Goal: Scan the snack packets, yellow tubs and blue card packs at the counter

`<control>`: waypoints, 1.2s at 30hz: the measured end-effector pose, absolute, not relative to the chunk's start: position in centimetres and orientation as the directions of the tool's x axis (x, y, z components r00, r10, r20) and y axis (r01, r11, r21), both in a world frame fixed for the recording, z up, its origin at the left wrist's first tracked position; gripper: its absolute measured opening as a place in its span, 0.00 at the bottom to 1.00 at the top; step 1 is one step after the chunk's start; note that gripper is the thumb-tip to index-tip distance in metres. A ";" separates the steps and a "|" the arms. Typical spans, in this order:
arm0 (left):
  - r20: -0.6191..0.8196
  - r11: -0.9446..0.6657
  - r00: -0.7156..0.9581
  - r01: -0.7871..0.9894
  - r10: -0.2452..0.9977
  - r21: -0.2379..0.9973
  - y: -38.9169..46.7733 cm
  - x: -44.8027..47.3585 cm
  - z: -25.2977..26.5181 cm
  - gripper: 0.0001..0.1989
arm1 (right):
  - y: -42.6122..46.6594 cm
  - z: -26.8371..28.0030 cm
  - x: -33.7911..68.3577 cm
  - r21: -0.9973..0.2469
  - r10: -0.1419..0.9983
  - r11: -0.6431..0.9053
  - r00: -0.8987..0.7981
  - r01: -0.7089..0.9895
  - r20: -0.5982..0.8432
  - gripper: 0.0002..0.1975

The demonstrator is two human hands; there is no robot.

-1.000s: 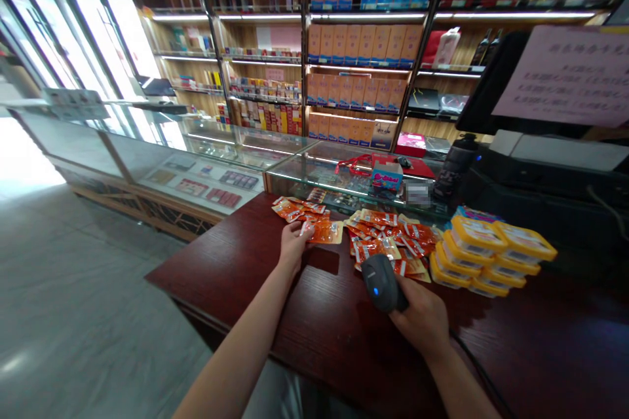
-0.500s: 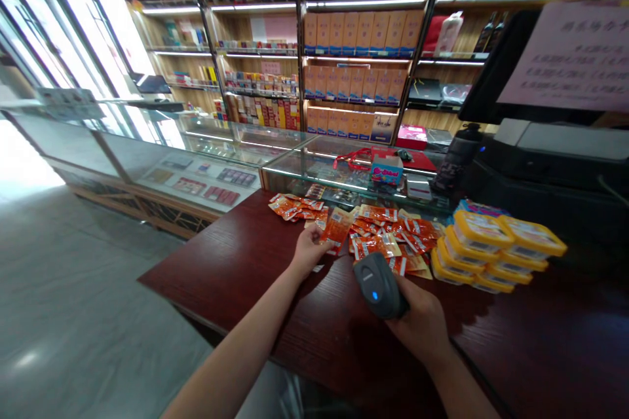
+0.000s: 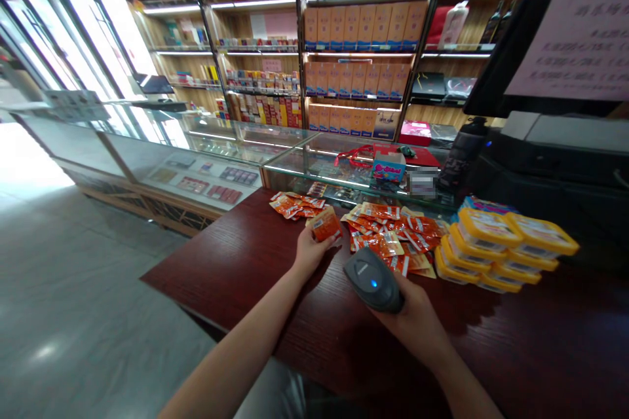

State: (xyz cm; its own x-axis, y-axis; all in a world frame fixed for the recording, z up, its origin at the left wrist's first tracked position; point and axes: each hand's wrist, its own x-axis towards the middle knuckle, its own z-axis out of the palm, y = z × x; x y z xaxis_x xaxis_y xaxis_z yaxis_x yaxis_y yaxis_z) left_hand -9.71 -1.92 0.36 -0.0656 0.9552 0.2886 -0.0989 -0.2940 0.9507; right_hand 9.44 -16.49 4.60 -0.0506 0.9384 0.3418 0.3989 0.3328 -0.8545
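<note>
Left hand point(image 3: 309, 250) closed on an orange snack packet point(image 3: 325, 225), raised over the dark wooden counter point(image 3: 255, 262). Right hand point(image 3: 413, 314) wrapped around a grey barcode scanner point(image 3: 372, 271), at four o'clock from the packet. At two o'clock, stacked yellow-lidded trays point(image 3: 506, 242), contents unreadable, beside a loose packet pile point(image 3: 393, 236).

You see yellow-lidded tubs point(image 3: 506, 245) stacked on the counter point(image 3: 236, 262); glass case point(image 3: 206, 157) behind; black bottle point(image 3: 459, 154), possibly a flask; stocked shelves point(image 3: 358, 39).
</note>
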 end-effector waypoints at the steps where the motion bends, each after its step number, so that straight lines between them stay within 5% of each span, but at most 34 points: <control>1: 0.289 -0.294 -0.066 -0.092 0.955 0.951 -1.8 -9.7 0.2 0.24 | -16.5 4.8 9.1 -0.866 0.943 0.323 -0.054 0.381 0.328 0.17; 10: 0.357 -0.346 -0.064 0.133 0.932 0.929 -1.5 -10.3 -0.4 0.20 | -16.1 5.2 8.8 -0.843 0.915 0.402 -0.121 0.357 0.385 0.14; 16: 0.336 -0.333 -0.073 0.056 0.939 0.941 -1.2 -10.3 -0.8 0.22 | -16.1 4.6 9.3 -0.794 0.901 0.433 -0.200 0.427 0.384 0.14; 21: 0.353 -0.354 -0.052 -0.023 0.934 0.935 -1.3 -10.1 -0.5 0.21 | -16.3 3.2 10.5 -0.456 0.879 0.413 -0.214 0.789 0.426 0.15; 25: 0.335 -0.336 -0.030 -0.071 0.942 0.939 -1.5 -10.0 0.1 0.15 | -16.2 2.1 12.0 -0.206 0.842 0.431 -0.309 0.878 0.443 0.16; 30: 0.198 -0.201 -0.033 -0.107 0.980 0.974 -1.1 -9.8 0.6 0.17 | -15.8 1.8 12.7 -0.257 0.784 0.441 -0.230 0.860 0.576 0.16; 36: 0.144 -0.120 0.231 -0.115 0.962 0.986 0.7 -5.8 1.7 0.20 | -15.6 1.7 12.7 -0.277 0.729 0.442 -0.161 0.853 0.666 0.16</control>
